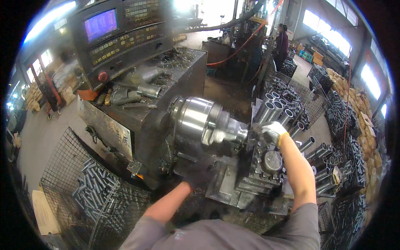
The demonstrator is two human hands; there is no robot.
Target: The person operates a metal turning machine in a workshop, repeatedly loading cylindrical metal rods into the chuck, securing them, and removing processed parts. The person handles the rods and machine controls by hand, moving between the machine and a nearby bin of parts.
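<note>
A metal lathe chuck [195, 118] stands before me, with a short machined metal part [242, 134] at its right end. My right hand [272, 131], in a white glove with a yellow cuff, is just right of that part, fingers curled; what they hold, if anything, is hidden. My left hand [200, 173], in a dark glove, is below the chuck and blurred against the dark machine, so its fingers are unclear. The tool post [272, 161] with a round knob is under my right forearm. Steel tubes [270, 107] stand upright beyond my right hand.
A control panel [128, 37] with a lit screen and red button stands upper left. Metal pieces lie on the machine's top [187, 65]. A wire basket [62, 153] of short tubes is lower left. More tubes and wire bins [312, 103] are at right. A person [281, 43] stands in back.
</note>
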